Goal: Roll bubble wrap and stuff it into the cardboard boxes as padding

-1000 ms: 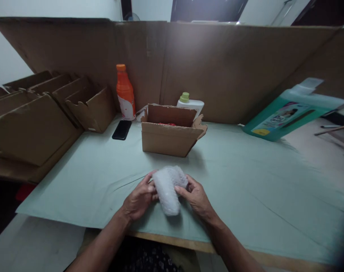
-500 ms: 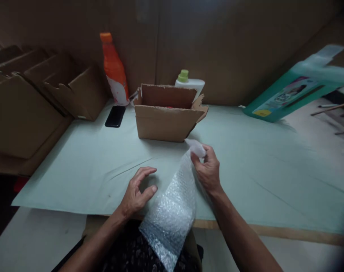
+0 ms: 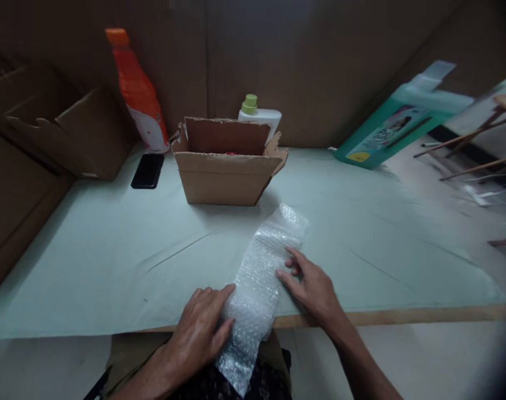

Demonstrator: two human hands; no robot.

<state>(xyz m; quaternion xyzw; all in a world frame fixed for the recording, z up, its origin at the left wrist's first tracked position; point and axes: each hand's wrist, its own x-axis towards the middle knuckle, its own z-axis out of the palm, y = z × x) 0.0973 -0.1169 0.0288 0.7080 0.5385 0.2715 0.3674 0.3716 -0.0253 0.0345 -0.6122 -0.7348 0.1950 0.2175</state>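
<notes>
- The biggest thing I have to work over is the counter [image 3: 94, 261], spread with pale green cloth. I take the open box [image 3: 222, 186] on it as my landmark, its left and right being as the person sees them.
- The green jug [image 3: 398, 133] is well apart, off to the right of the open box.
- The strip of bubble wrap [image 3: 257, 272] lies on the near side of the open box. I read its long axis as a slant: the far end is near the box's front right corner, and the rest runs leftward and away from the box, past the counter's edge and over the lap.
- The orange bottle [image 3: 140, 100] stands near the box's left rear.
- The left hand [image 3: 203, 325] is the farther from the open box, at the strip's left long edge, toward its near end. Fingers touch that edge and the thumb is spread apart; from here the wrap lies rightward and reaches toward the box.
- The right hand [image 3: 311, 283] is nearer the open box, at the strip's right long edge, so the wrap lies to its left. Thumb and forefinger are parted, the others curled; how firmly they press I cannot tell.
- The phone [image 3: 148, 171] lies just left of the open box.
</notes>
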